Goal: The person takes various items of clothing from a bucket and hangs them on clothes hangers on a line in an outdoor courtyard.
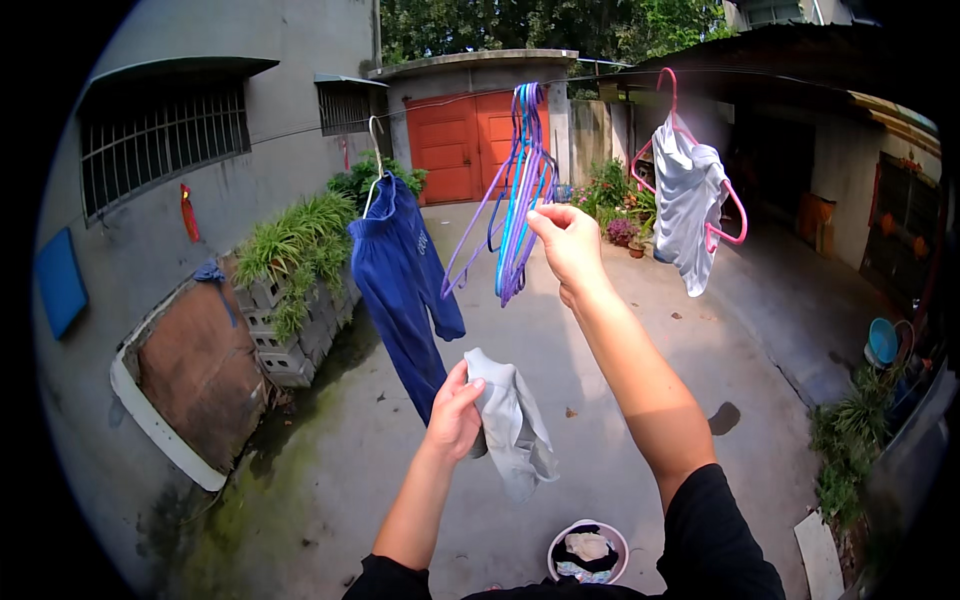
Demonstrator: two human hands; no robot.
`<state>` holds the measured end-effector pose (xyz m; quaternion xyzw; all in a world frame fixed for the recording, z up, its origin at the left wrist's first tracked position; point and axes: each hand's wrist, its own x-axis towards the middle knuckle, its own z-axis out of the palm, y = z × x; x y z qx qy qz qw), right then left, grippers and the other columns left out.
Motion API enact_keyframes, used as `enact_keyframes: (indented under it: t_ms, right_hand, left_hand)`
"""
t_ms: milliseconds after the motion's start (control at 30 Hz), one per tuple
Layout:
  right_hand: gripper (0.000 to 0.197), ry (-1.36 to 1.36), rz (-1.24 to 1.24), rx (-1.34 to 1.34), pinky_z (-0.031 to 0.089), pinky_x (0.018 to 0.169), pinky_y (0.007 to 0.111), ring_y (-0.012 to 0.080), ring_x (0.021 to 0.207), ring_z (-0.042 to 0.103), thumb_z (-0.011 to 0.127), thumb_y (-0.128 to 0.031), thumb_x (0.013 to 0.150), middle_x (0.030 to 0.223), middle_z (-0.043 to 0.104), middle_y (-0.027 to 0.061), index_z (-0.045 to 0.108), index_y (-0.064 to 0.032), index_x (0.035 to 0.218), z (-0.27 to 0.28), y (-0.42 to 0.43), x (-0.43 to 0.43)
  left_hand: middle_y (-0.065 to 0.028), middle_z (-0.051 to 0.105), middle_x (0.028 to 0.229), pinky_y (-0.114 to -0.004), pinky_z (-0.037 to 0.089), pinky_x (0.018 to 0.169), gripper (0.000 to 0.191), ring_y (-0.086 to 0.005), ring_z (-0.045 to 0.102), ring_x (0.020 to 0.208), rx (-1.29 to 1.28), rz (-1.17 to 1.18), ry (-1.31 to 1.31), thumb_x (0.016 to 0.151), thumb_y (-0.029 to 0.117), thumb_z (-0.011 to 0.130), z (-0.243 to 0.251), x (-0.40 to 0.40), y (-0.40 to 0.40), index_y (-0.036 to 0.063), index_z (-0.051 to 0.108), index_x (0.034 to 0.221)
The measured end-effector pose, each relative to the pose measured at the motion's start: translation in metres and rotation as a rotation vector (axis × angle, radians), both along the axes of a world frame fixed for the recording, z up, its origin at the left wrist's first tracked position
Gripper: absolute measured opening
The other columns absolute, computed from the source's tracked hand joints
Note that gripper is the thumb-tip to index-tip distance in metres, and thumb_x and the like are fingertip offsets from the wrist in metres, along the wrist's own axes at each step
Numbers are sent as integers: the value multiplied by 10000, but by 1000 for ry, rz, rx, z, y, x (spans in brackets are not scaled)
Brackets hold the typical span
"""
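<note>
My left hand (455, 412) grips a small pale grey cloth garment (504, 420), pinched near its upper edge so the rest hangs down. My right hand (570, 244) is raised, thumb and forefinger pinching the side of a bunch of purple and blue plastic clothes hangers (513, 251). By their hooks, these hangers hang close together on a thin line (465, 96). Left of them, blue trousers (401, 262) hang from a pale hanger (376, 154). A light grey garment (686, 202) is draped unevenly on a pink hanger (735, 214) at the right.
Below me on the concrete floor (600, 442) stands a pink basin (556, 536) with clothes in it. Green plants (289, 247) grow on stacked concrete blocks (289, 356) at the left. A red double door (444, 150) closes the far end. More potted plants (855, 442) line the right.
</note>
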<state>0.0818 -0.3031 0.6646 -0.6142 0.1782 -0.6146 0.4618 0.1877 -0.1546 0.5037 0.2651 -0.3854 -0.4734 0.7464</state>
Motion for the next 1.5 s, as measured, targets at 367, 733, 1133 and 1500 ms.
enact_keyframes:
  t_ms: [367, 733, 1133, 1500]
  right_hand:
    - [244, 275, 288, 162, 359, 541, 241, 65, 563, 463, 654, -298, 715, 726, 595, 2, 577, -110, 850, 16, -5, 50]
    - [356, 269, -187, 8, 454, 629, 304, 146, 610, 599, 613, -331, 816, 619, 655, 72, 668, -4, 689, 20, -9, 87]
    - [280, -119, -177, -254, 492, 651, 274, 144, 679, 631, 447, -173, 929, 748, 667, 97, 621, 40, 877, -2, 10, 7]
    - [267, 317, 326, 277, 457, 884, 339, 189, 957, 574, 353, 95, 770, 1042, 590, 142, 457, -40, 976, -238, 99, -208]
  left_hand:
    - [-88, 534, 1166, -356, 407, 939, 454, -197, 526, 1079, 2, -26, -9, 862, 99, 556, 12, -7, -8, 31, 387, 1278]
    - [-98, 535, 1162, -350, 405, 942, 415, -195, 523, 1083, -84, 8, -5, 873, 91, 528, 31, 5, 4, 12, 391, 1256]
    - [-103, 547, 1149, -350, 421, 922, 411, -201, 537, 1058, -39, -10, -74, 862, 113, 535, 13, 16, 8, 22, 407, 1243]
    - [-74, 546, 1105, -377, 459, 880, 391, -203, 546, 1044, 303, -132, -51, 850, 146, 571, -40, 18, 2, 65, 437, 1209]
